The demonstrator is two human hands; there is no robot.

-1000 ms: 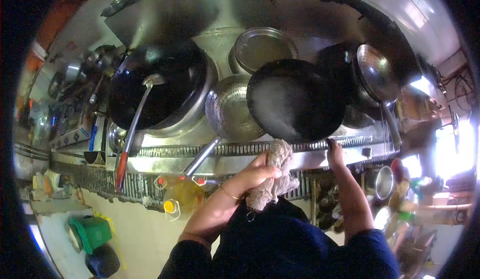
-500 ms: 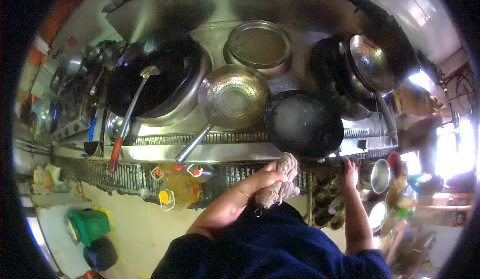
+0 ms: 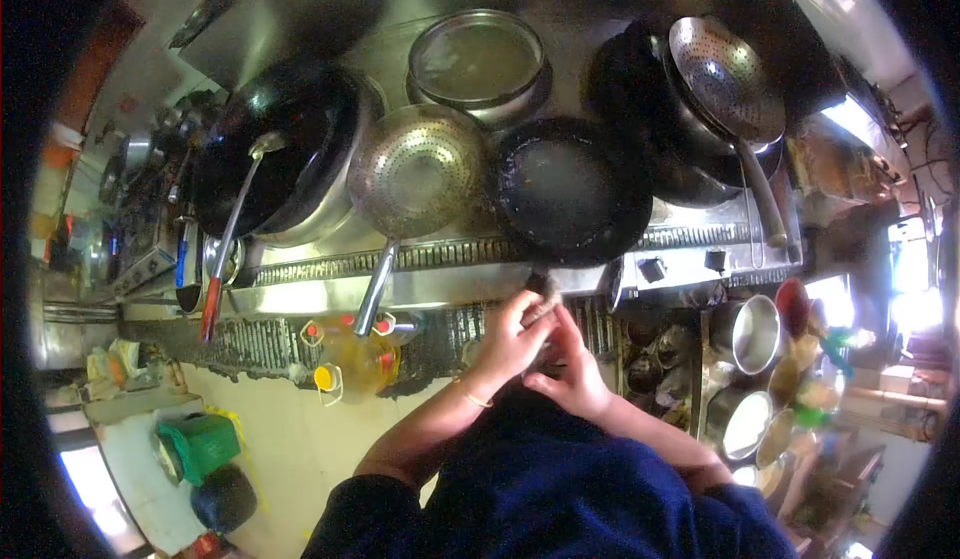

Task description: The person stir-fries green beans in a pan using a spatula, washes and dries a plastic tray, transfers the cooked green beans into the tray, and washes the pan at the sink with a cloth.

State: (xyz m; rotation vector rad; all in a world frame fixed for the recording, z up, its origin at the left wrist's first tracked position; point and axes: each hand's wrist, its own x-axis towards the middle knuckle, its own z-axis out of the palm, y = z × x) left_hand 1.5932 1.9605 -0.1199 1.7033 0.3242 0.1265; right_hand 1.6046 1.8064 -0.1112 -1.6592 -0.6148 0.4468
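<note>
A black frying pan (image 3: 572,191) rests on the stove's front, its short handle (image 3: 542,281) pointing toward me. My left hand (image 3: 515,337) is closed around the end of that handle, with a bit of greyish cloth (image 3: 545,307) showing at the fingers; most of the cloth is hidden. Close against it, my right hand (image 3: 574,371) has its fingers stretched out and its thumb apart, gripping nothing that I can see. Left of the pan lies a perforated metal strainer (image 3: 420,171), its handle jutting over the stove edge.
A large wok (image 3: 325,159) holds a ladle (image 3: 230,229) with a red handle. Behind the strainer stands a round lidded pot (image 3: 478,59). Another strainer (image 3: 725,79) rests on the right-hand wok. Oil bottles (image 3: 365,364) and steel pots (image 3: 748,334) are below the stove edge.
My right hand has left the pan handle and come beside my left. My left hand, with the cloth, has moved onto the handle. The pan's handle has swung round toward me.
</note>
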